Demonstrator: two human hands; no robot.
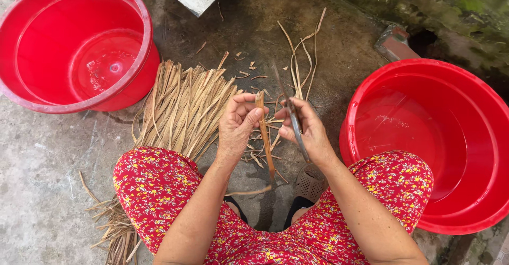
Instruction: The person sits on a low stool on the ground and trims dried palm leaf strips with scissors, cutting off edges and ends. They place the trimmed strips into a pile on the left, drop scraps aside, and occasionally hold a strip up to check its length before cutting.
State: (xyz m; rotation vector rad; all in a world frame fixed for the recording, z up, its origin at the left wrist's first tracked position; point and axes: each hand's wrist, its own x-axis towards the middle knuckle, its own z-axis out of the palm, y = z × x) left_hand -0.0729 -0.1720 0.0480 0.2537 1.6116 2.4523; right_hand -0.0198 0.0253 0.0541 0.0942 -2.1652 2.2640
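Hands were both busy: left hand (pixel 238 123) pinched 1 dried leaf strip (pixel 264 132), right hand (pixel 307 129) gripped a knife (pixel 290 114) beside it.

Dried tan leaf strip (pixel 264 132), narrow and stiff, stood near upright, top end pinched in left hand (pixel 238 124), lower end hanging free over concrete floor between knees. Slim knife (pixel 293 122), dark blade with grey metal handle, was gripped in right hand (pixel 307 129), blade tilted up and away, just beside strip, contact impossible to tell.
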